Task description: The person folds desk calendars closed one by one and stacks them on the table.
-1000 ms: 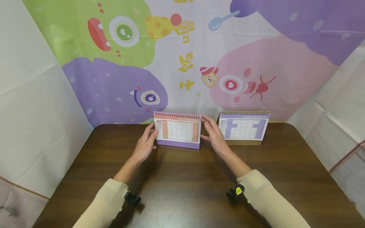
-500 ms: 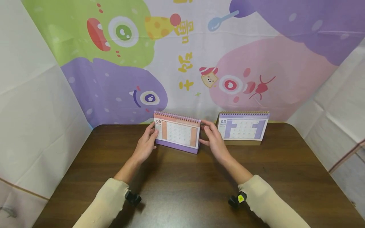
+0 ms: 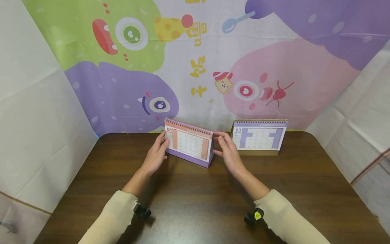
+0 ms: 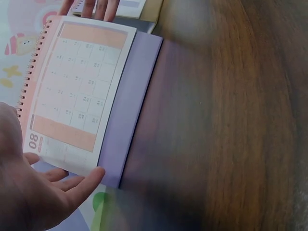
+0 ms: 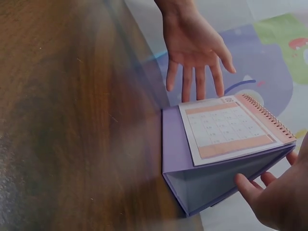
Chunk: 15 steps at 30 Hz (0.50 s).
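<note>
A desk calendar point(image 3: 189, 139) with a purple stand, orange-and-white page "08" and spiral top stands on the table, turned at an angle. At its left edge is my left hand point(image 3: 154, 153), fingers extended; in the right wrist view that left hand point(image 5: 193, 45) shows straight, spread fingers against the edge. My right hand point(image 3: 230, 152) is at the calendar's right side with relaxed fingers, some by the back cover. In the right wrist view, the thumb of the right hand point(image 5: 281, 199) lies near the stand's open triangular end. Whether each fingertip touches is hard to tell.
A second desk calendar point(image 3: 259, 138), showing a purple "03" page on a tan stand, is just right of my right hand. A printed cartoon cloth point(image 3: 195, 108) hangs behind the brown wooden table point(image 3: 195, 203). White cloth walls point(image 3: 33, 101) flank both sides.
The "08" calendar has turned, its right end swinging toward me while its left end stays nearly in place. My right hand has shifted slightly down and left with it; my left hand barely moved.
</note>
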{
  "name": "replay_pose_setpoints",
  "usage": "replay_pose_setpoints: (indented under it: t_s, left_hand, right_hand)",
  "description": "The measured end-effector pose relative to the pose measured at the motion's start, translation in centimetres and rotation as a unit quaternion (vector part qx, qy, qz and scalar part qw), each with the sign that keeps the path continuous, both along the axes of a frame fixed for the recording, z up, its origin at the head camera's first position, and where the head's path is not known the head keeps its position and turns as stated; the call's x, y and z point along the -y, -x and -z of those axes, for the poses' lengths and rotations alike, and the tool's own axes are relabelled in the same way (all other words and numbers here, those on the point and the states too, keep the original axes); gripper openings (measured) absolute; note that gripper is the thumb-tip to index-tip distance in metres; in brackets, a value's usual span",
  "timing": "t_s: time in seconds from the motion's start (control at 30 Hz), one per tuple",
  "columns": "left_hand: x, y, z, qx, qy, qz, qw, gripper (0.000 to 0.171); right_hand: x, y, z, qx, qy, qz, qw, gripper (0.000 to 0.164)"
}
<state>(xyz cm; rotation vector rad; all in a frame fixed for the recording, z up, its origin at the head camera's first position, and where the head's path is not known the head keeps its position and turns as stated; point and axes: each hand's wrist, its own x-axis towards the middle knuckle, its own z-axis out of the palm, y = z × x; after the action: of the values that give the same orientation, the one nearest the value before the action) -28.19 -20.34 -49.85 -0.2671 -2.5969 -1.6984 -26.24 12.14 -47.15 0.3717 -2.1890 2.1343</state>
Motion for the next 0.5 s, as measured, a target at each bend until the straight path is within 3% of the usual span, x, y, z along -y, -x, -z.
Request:
replay_pose_setpoints:
  t_s: [0.13,0.3,0.4,0.5]
  left_hand:
    - [-0.6,-0.4,-0.1,0.0,0.009,-0.005,0.9999,0.081]
    - [-1.2,-0.5,0.7,-0.033,0.056,-0.033,0.9974,0.079]
    - [-1.5,-1.2,-0.1,-0.026,0.047,-0.033,0.998,0.076]
    - [-2.3,-2.7,-2.6,0.009,0.018,-0.021,0.9996,0.074]
  right_hand:
    - [-0.9,1.8,2.1,-0.017,-0.005,0.004,1.0,0.049]
    - [-0.4,0.6,-0.1,-0.03,0.012,-0.002,0.999,0.058]
    - [0.4,-0.7,-2.1,-0.005,0.003,0.0,1.0,0.058]
    - [0.8,-1.4,-3.0,0.023,-0.006,0.0,1.0,0.054]
